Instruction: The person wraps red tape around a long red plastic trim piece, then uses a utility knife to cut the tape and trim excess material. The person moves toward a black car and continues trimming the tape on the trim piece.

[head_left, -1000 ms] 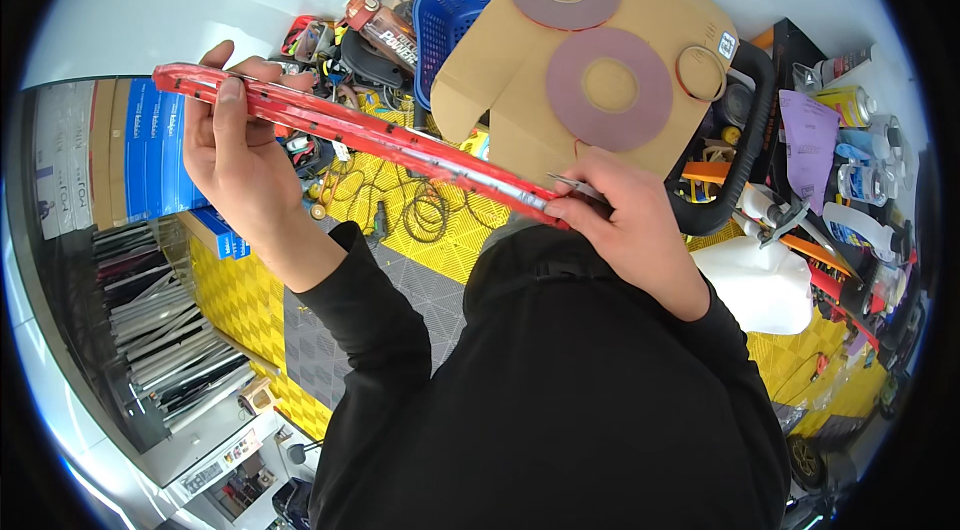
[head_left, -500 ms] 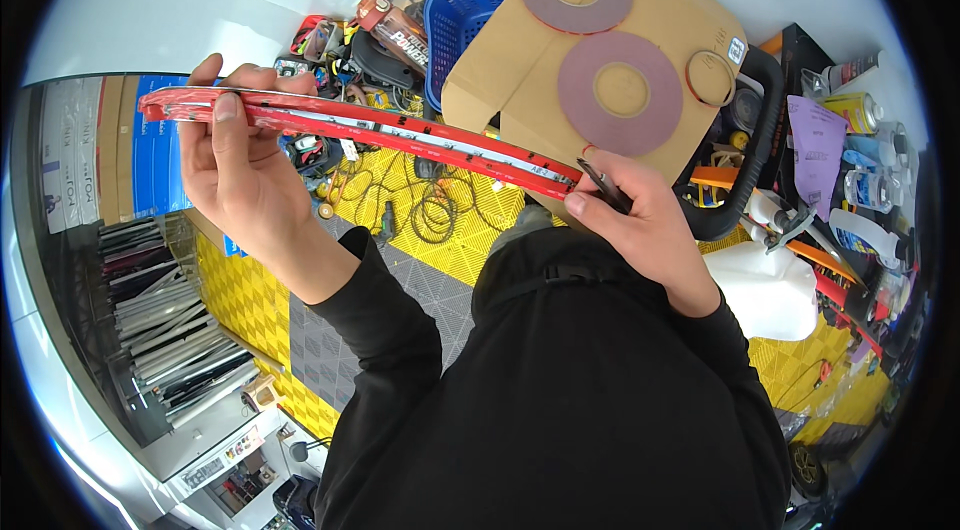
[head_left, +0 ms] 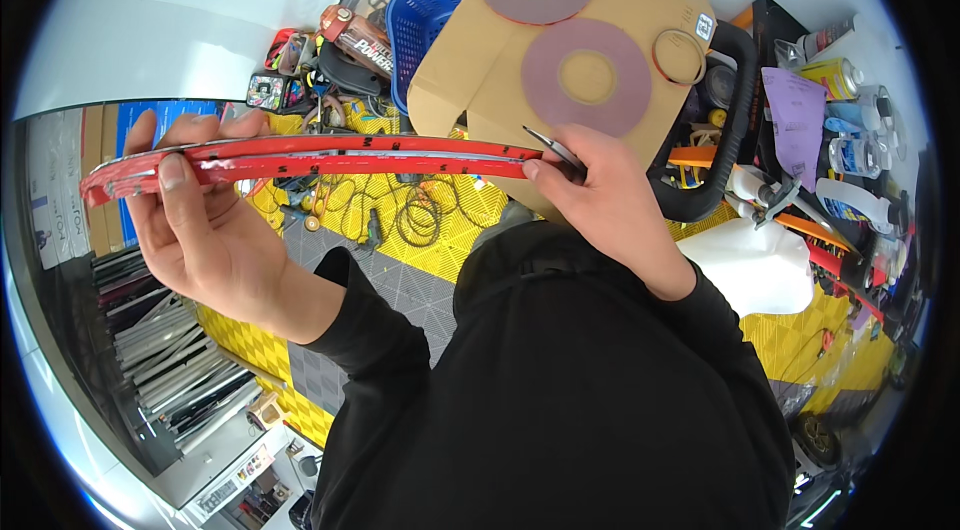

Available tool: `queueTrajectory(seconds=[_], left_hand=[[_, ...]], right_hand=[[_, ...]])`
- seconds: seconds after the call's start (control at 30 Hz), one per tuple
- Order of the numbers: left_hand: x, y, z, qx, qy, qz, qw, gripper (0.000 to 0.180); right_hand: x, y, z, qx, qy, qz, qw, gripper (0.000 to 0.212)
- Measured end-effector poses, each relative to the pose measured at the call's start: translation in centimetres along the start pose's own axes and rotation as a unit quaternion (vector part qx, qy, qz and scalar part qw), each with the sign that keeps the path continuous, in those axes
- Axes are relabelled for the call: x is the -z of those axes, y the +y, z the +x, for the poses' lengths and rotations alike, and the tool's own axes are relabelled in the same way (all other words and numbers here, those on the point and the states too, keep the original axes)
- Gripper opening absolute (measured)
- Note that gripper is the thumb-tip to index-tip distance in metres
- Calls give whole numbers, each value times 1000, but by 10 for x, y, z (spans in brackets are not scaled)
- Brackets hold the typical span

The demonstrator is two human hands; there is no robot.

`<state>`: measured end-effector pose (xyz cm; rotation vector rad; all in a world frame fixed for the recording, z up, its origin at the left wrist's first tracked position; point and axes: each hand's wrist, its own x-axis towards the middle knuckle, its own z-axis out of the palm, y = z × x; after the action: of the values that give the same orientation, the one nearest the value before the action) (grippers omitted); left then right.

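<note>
Left grip (head_left: 215, 240) pinches one curved red strip (head_left: 370, 166); right grip (head_left: 605, 195), at strip's end, clasps one pointed tool (head_left: 558, 150). Cardboard (head_left: 450, 70): two flat rolls (head_left: 545, 80).

I wear this fisheye camera on my head, the left one of a side-by-side pair, and it looks steeply down over my front. My black top (head_left: 590, 400) fills the lower middle, close to the lens. My left hand (head_left: 215, 255) and right hand (head_left: 610, 190) sit within near range above it, while the tiled floor (head_left: 420, 280) lies farther below. The wide round view reaches the long rolls (head_left: 185, 355) at left and the bottles (head_left: 853, 156) at right, bending straight edges toward its rim.
</note>
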<state>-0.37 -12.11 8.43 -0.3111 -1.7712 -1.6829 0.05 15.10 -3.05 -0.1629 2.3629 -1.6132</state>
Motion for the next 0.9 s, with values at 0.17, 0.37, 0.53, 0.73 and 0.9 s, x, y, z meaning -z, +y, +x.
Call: queueTrajectory(seconds=[0.17,0.37,0.53,0.73,0.9], left_hand=[[-4,5,-2,-11,-3,9,1000,37],[-6,10,-4,-19,-6,24,999,38],[-22,16,-7,-31,-20,50,998,38],[-24,11,-4,-9,-44,53,998,37],[-30,2,11,22,15,119,993,36]], right_hand=[[-1,4,2,11,9,-3,1000,26],[-2,6,2,11,12,-4,1000,27],[-7,12,3,0,57,-3,998,31],[-8,18,4,17,52,18,998,33],[-8,21,3,78,2,30,996,29]])
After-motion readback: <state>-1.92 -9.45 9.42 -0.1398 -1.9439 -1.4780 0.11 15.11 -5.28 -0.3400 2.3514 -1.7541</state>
